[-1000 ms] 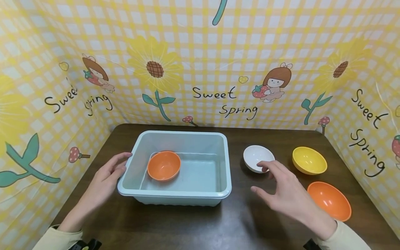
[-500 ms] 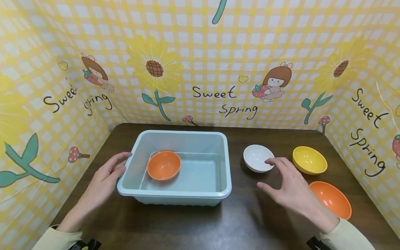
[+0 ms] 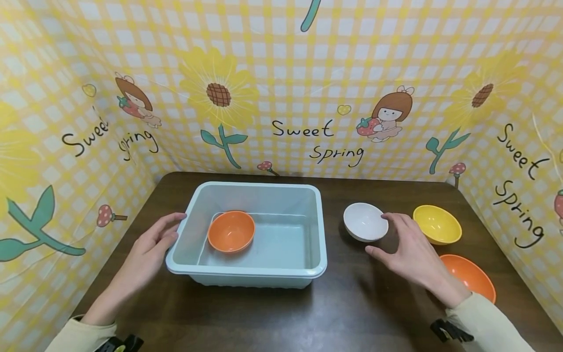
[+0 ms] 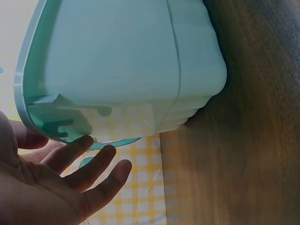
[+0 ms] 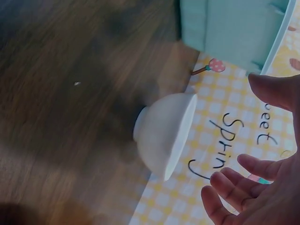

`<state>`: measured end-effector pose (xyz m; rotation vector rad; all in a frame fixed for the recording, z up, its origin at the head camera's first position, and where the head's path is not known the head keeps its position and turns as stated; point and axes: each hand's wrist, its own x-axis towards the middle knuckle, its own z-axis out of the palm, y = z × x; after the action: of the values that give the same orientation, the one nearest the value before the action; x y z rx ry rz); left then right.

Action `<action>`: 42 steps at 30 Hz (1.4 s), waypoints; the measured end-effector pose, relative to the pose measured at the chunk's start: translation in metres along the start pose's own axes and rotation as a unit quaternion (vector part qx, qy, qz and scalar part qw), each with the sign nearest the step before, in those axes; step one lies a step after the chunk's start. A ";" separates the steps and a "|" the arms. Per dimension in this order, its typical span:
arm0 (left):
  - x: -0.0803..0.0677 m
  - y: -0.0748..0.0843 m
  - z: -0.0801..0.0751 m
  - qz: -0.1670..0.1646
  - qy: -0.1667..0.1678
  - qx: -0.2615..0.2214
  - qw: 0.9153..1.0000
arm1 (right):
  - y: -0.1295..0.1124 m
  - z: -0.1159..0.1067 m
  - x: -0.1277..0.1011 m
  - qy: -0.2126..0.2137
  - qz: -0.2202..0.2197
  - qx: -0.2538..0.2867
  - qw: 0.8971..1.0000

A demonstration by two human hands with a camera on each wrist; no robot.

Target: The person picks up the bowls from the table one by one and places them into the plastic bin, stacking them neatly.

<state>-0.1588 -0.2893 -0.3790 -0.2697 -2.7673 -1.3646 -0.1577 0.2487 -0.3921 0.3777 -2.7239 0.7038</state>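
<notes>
The right hand (image 3: 411,254) hovers with fingers spread and holding nothing, its fingertips just beside the white bowl (image 3: 365,222) on the counter (image 3: 272,313), perhaps brushing the rim. The left hand (image 3: 151,244) rests relaxed against the teal tub (image 3: 255,271), which holds an orange bowl (image 3: 231,231).

Support surface: dark brown wooden table (image 3: 272,313). A pale teal tub (image 3: 246,276) sits directly on it, its left rim touched by the left hand (image 3: 147,249). A white bowl (image 3: 365,222) stands just beside the right hand's (image 3: 411,254) fingertips, apart from the tub. A yellow bowl (image 3: 437,224) lies beyond that hand; an orange bowl (image 3: 470,276) lies close beside its wrist.
</notes>
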 end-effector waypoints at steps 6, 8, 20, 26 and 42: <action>0.000 0.001 -0.001 0.000 0.001 0.000 1.000 | 0.010 0.005 0.011 -0.041 0.040 -0.002 0.998; 0.000 0.001 -0.002 0.003 0.001 0.000 1.000 | 0.013 0.007 0.014 -0.051 0.046 -0.006 0.998; -0.001 0.001 -0.001 0.013 -0.001 -0.002 1.000 | 0.025 0.014 0.032 -0.079 0.059 0.006 0.995; 0.000 0.000 -0.001 0.017 0.002 0.003 1.000 | 0.031 0.021 0.036 -0.083 0.065 0.008 0.994; -0.001 0.001 -0.001 0.016 0.004 0.001 1.000 | 0.040 0.040 0.042 -0.103 0.091 0.005 0.990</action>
<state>-0.1579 -0.2893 -0.3774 -0.3056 -2.7446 -1.3538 -0.2179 0.2551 -0.4276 0.2151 -2.9802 0.7636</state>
